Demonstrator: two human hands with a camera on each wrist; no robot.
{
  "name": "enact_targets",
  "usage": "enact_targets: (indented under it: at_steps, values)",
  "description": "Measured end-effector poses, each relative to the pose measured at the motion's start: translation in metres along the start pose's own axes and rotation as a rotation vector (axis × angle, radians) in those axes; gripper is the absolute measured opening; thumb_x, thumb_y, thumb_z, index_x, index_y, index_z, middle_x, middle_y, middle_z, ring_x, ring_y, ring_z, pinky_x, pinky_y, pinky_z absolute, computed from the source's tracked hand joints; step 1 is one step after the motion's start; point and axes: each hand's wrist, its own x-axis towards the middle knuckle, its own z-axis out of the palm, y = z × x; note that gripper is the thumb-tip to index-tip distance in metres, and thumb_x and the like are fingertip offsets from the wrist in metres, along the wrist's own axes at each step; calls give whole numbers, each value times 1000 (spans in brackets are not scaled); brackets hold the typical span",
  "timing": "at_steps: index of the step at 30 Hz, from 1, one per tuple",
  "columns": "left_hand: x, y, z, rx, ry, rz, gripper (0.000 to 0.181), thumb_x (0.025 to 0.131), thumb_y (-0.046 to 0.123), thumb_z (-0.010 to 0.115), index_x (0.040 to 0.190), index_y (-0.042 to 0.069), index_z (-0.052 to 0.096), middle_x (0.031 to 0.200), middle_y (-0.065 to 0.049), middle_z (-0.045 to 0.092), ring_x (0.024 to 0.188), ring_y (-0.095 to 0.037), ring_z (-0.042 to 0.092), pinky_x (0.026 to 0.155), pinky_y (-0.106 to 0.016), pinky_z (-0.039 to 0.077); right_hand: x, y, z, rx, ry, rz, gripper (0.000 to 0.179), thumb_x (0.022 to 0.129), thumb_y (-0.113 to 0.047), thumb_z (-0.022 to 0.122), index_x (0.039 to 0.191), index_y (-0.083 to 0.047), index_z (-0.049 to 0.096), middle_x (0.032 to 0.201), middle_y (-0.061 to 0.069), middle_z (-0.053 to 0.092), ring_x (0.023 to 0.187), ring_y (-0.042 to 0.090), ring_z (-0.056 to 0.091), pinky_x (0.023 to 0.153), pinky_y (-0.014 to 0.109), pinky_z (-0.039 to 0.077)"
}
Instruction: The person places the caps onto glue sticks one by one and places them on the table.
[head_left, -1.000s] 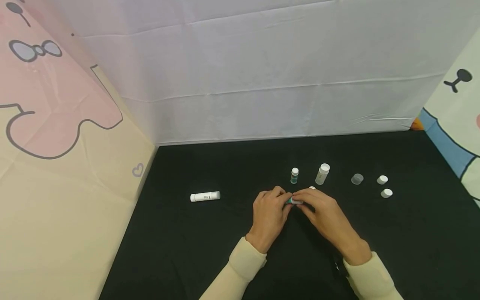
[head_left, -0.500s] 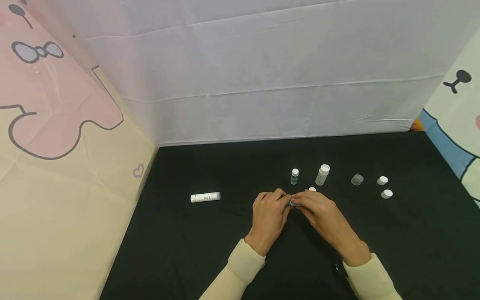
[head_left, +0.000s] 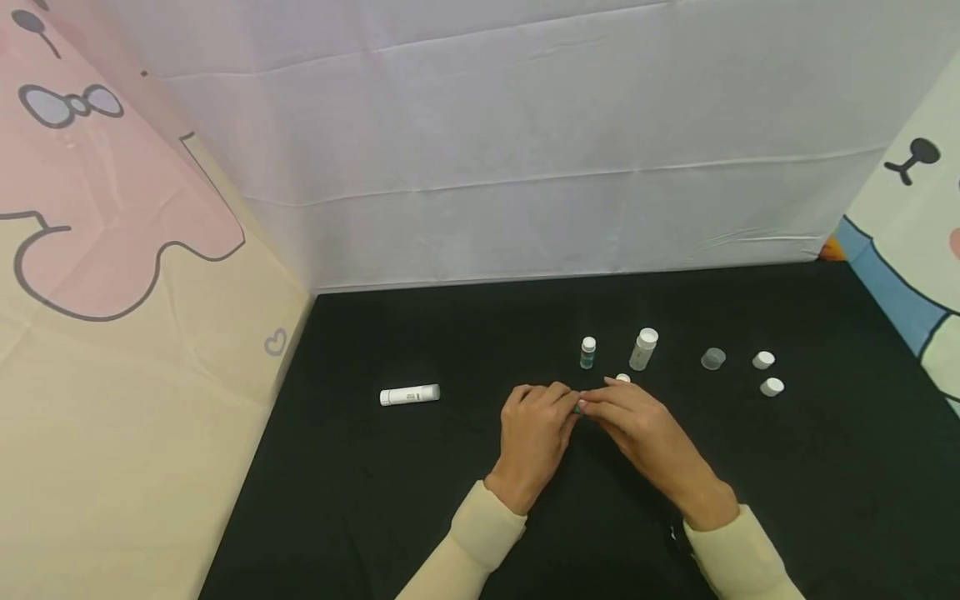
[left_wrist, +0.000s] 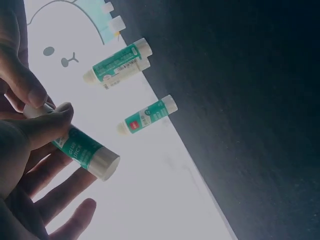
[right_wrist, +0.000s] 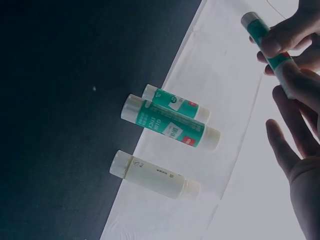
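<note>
Both hands meet over the table around one small green glue stick [left_wrist: 82,150] with white ends. My left hand [head_left: 534,437] grips its green body between thumb and fingers. My right hand [head_left: 648,437] pinches the white end on the other side; whether that end is a cap cannot be told. Just beyond the hands stand another green glue stick [head_left: 587,353] and a pale, wider one [head_left: 642,350]. A larger green glue stick [right_wrist: 170,125] stands close by, mostly covered by my right hand in the head view.
A white glue stick [head_left: 409,395] lies on its side on the black table [head_left: 360,483] to the left. Toward the right are a translucent cap [head_left: 713,358] and two white caps [head_left: 763,360]. A white cloth [head_left: 480,167] hangs behind the table.
My right fingers have closed in leftward over the held glue stick, so its white end, visible a second ago in the head view, is now covered. Both hands otherwise keep nearly the same place.
</note>
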Motion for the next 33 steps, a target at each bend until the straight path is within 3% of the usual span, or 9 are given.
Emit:
enact_targets:
  at_steps: [2, 12, 20, 27, 30, 33]
  values:
    - [-1, -1, 0, 2, 3, 5, 21, 81, 24, 93, 99, 21, 83, 97, 12, 76, 84, -6, 72, 84, -28, 55, 1, 0, 1, 6, 16, -19, 51, 112, -32, 42, 102, 1, 80, 105, 9, 78, 95, 27, 74, 118, 23, 40]
    - [-2, 0, -1, -20, 56, 21, 19, 83, 19, 92, 100, 18, 84, 93, 10, 73, 80, -7, 70, 79, -27, 55, 3, 3, 0, 53, 44, -40, 50, 113, -30, 43, 100, 0, 80, 104, 10, 77, 96, 29, 74, 117, 19, 38]
    - [-3, 2, -1, 0, 94, 40, 18, 83, 18, 92, 99, 16, 84, 86, 8, 69, 74, -7, 67, 77, -27, 55, 3, 5, 1, 170, 51, 15, 45, 110, -32, 50, 97, -1, 80, 102, 13, 77, 95, 32, 75, 120, 29, 39]
    - [-2, 4, -2, 12, 130, 52, 10, 87, 17, 88, 95, 14, 82, 82, 5, 65, 72, -9, 67, 77, -28, 55, 4, 4, 4, 263, 112, 51, 40, 107, -32, 59, 93, 0, 80, 97, 13, 78, 95, 26, 76, 119, 35, 41]
    - [-2, 4, -3, 13, 153, 59, 11, 86, 15, 88, 94, 13, 82, 82, 5, 65, 72, -9, 66, 78, -28, 55, 8, 0, 3, 286, 116, 89, 30, 103, -25, 65, 93, 0, 80, 97, 13, 79, 92, 29, 77, 119, 36, 42]
    - [-2, 5, -4, 10, 166, 57, 13, 84, 12, 89, 95, 13, 81, 82, 4, 65, 72, -10, 66, 78, -28, 55, 11, -4, 3, 267, 127, 87, 4, 89, 0, 80, 92, 0, 79, 96, 13, 79, 89, 31, 77, 119, 36, 42]
